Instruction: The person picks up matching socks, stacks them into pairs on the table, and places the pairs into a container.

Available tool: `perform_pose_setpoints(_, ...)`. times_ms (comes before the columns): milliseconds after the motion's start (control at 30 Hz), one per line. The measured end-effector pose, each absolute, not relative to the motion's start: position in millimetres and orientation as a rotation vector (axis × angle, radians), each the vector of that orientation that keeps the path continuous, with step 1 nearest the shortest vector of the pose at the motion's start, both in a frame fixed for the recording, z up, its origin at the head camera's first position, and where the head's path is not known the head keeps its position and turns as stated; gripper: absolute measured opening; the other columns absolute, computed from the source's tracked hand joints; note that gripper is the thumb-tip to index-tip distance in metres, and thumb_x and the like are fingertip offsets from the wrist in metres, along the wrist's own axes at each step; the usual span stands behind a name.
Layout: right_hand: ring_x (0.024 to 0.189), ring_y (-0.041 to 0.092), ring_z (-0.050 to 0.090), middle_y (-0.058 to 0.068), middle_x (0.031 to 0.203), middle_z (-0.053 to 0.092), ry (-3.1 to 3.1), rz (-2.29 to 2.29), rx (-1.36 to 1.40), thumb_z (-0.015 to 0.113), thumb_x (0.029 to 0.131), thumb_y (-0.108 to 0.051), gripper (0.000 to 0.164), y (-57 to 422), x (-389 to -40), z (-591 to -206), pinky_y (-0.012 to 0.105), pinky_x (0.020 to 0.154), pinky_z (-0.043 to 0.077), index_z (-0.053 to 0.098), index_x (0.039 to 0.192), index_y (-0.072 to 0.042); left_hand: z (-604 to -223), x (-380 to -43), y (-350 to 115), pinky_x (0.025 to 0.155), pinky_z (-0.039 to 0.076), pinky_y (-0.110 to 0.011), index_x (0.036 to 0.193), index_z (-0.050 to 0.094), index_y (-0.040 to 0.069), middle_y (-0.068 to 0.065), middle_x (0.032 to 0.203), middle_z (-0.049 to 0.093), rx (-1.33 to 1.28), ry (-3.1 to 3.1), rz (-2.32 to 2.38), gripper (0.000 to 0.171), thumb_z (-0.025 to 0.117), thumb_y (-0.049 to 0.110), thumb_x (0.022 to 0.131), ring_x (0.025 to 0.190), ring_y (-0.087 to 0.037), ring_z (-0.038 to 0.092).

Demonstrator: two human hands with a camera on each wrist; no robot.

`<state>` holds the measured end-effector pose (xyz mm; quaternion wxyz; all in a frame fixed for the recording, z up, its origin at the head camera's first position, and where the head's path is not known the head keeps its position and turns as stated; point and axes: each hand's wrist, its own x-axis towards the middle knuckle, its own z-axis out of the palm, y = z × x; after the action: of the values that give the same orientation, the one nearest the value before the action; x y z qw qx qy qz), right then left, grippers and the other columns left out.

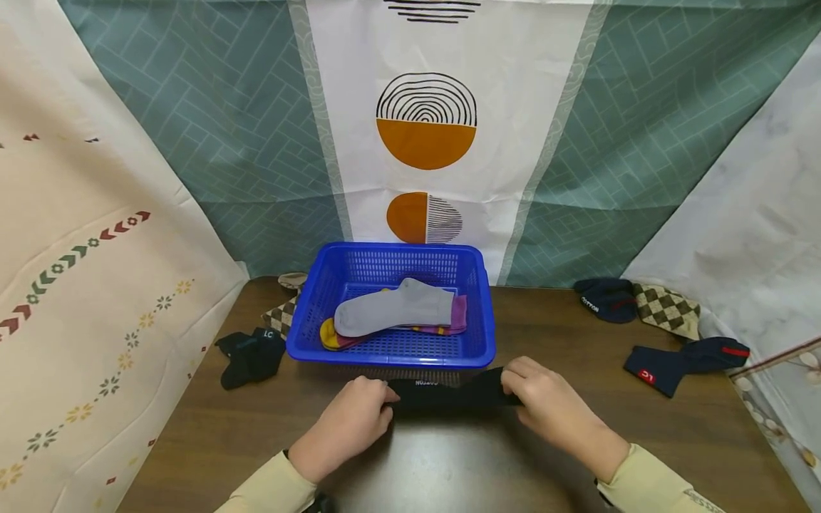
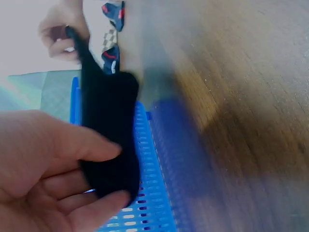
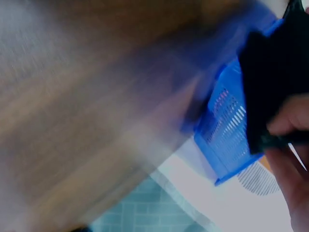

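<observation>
A black sock (image 1: 449,393) with white lettering is stretched sideways between both hands, just in front of the blue basket. My left hand (image 1: 359,413) pinches its left end, and my right hand (image 1: 545,402) pinches the right end. In the left wrist view the thumb and fingers grip the black sock (image 2: 111,121) from either side. The right wrist view shows the other end of the black sock (image 3: 273,77) between thumb and fingers. Inside the blue basket (image 1: 391,358) lies a grey sock (image 1: 391,310) on top of socks with yellow and magenta parts.
Left of the basket are a dark LC sock (image 1: 253,360) and a checkered sock (image 1: 280,317), partly hidden. At the right lie a navy COTTON sock (image 1: 606,299), a checkered sock (image 1: 667,311) and a navy LC sock (image 1: 686,360). Patterned cloth (image 1: 423,43) hangs behind the wooden table (image 1: 192,442).
</observation>
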<state>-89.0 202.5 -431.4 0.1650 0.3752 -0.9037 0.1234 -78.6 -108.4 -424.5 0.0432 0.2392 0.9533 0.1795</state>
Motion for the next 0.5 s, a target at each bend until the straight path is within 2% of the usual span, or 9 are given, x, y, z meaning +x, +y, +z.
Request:
perform_pose_setpoints(100, 0.082, 0.01, 0.052, -0.004, 0.082, 0.055, -2.522, 0.326, 1.038, 0.07, 0.054, 0.011, 0.035, 204, -90, -429, 0.027, 0.062, 0.049, 0.053, 0.073, -0.014, -421, -79, -106, 0.074, 0.055, -0.036, 0.088, 0.075, 0.007, -0.006, 0.091, 0.073, 0.74, 2.983, 0.539, 0.012, 0.069, 0.01, 0.077, 0.087, -0.022, 0.069)
perform_pose_setpoints(333, 0.067, 0.009, 0.048, -0.007, 0.07, 0.051, -2.849, 0.191, 1.191, 0.064, 0.057, 0.015, 0.033, 200, -85, -443, 0.023, 0.056, 0.044, 0.058, 0.07, -0.015, -433, -73, -103, 0.066, 0.055, -0.03, 0.082, 0.074, 0.009, 0.0, 0.083, 0.073, 0.724, 2.833, 0.473, 0.011, 0.068, 0.008, 0.073, 0.077, -0.015, 0.068)
perform_pose_setpoints(500, 0.07, 0.008, 0.052, -0.008, 0.072, 0.054, -2.986, 0.179, 1.248, 0.075, 0.058, 0.005, 0.029, 200, -79, -447, 0.024, 0.059, 0.047, 0.062, 0.071, -0.017, -437, -69, -104, 0.063, 0.053, -0.029, 0.077, 0.073, 0.012, 0.004, 0.075, 0.07, 0.718, 2.729, 0.39, 0.007, 0.074, 0.017, 0.072, 0.068, -0.011, 0.065)
